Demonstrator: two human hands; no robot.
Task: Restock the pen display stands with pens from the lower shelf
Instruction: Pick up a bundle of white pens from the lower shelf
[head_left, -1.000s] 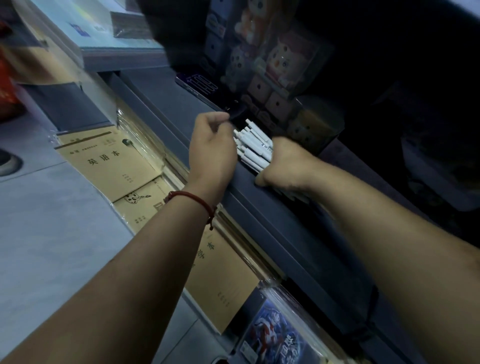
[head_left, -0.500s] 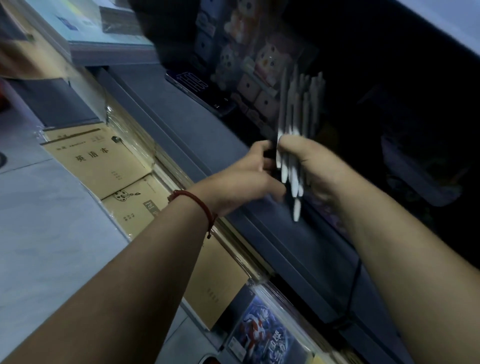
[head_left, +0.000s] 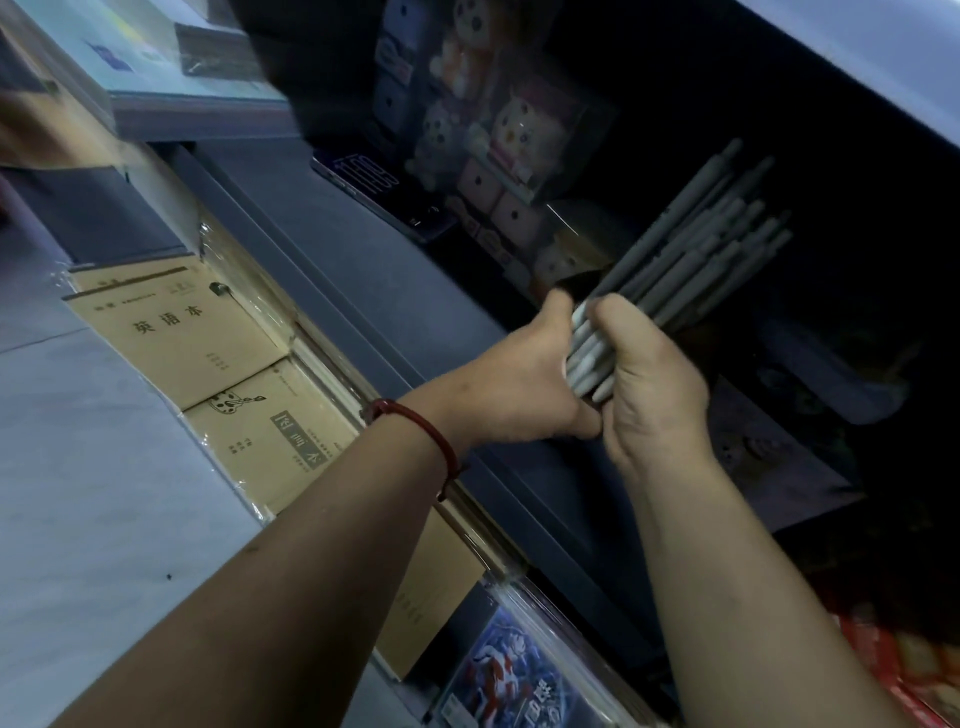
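Observation:
A bundle of several white pens (head_left: 691, 249) slants up to the right over the dark lower shelf (head_left: 353, 249). My right hand (head_left: 649, 384) grips the bundle's lower part, fingers curled round it. My left hand (head_left: 524, 384), a red cord on its wrist, closes on the pens' lower ends from the left, thumb up against them. The pens' upper ends fan out in the dim shelf space. No pen display stand shows in this view.
Boxed cartoon plush toys (head_left: 514, 130) stand at the back of the shelf, a dark flat pack (head_left: 374, 182) in front of them. Wrapped brown exercise books (head_left: 176, 332) lie below the shelf edge. Pale floor (head_left: 67, 493) spreads at left.
The pen bundle has tilted from upright to slanting right. My left hand has come in from beside the bundle and now clasps its lower ends together with my right hand.

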